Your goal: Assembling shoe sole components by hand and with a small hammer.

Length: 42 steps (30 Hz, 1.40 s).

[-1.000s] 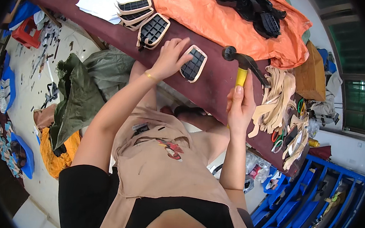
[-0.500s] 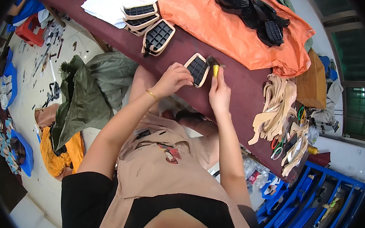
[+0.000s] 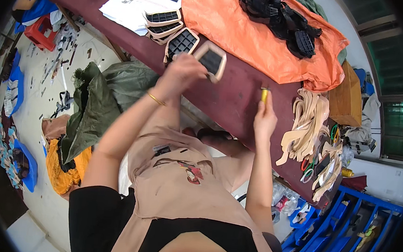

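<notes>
Held up over the table, a black plate edged with a beige strip (image 3: 211, 61) is gripped at its near side by my left hand (image 3: 185, 73). It is slightly blurred. Just left of it lies a similar gridded black plate with beige edging (image 3: 183, 43), and several more are stacked behind (image 3: 163, 22). My right hand (image 3: 265, 120) is closed around the yellow handle of a hammer (image 3: 264, 96), whose small dark head is smeared by motion. That hand is near the table's front edge, left of a bundle of beige strips (image 3: 300, 122).
Across the dark red table (image 3: 241, 105) spreads an orange sheet (image 3: 264, 55) with black strapped gear (image 3: 290, 26) on it. White papers (image 3: 130, 6) lie at the back left. Scissors (image 3: 308, 171) rest near the right end. A green sack (image 3: 91, 108) stands left of my legs.
My left hand has lifted the plate off the table and moved it left toward the others. My right hand has drawn away to the right with the hammer.
</notes>
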Each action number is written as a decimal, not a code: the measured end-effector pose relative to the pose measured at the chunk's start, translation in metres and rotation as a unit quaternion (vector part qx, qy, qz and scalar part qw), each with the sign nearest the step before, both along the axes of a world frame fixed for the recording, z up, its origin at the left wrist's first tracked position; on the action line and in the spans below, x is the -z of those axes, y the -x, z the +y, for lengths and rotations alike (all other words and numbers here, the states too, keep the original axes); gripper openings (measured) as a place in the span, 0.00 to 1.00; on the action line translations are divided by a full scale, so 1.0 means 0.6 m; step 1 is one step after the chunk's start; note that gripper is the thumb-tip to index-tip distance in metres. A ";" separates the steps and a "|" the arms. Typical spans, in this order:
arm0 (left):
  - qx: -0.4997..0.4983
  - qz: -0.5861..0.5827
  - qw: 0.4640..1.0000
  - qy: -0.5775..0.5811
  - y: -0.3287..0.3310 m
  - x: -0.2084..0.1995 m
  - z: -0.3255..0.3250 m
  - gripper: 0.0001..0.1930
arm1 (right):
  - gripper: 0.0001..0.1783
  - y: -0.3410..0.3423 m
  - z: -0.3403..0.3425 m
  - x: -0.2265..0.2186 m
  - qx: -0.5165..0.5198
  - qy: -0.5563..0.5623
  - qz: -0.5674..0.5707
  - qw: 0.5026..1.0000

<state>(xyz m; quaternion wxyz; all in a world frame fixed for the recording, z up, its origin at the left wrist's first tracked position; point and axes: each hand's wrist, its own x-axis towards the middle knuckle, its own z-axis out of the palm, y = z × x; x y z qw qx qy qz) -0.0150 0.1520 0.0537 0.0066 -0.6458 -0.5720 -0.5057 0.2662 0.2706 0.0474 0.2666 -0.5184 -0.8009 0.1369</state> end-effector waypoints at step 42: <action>-0.377 0.229 0.889 0.120 0.147 0.021 0.004 0.26 | 0.15 -0.048 -0.066 0.084 0.036 -0.149 -0.114 0.981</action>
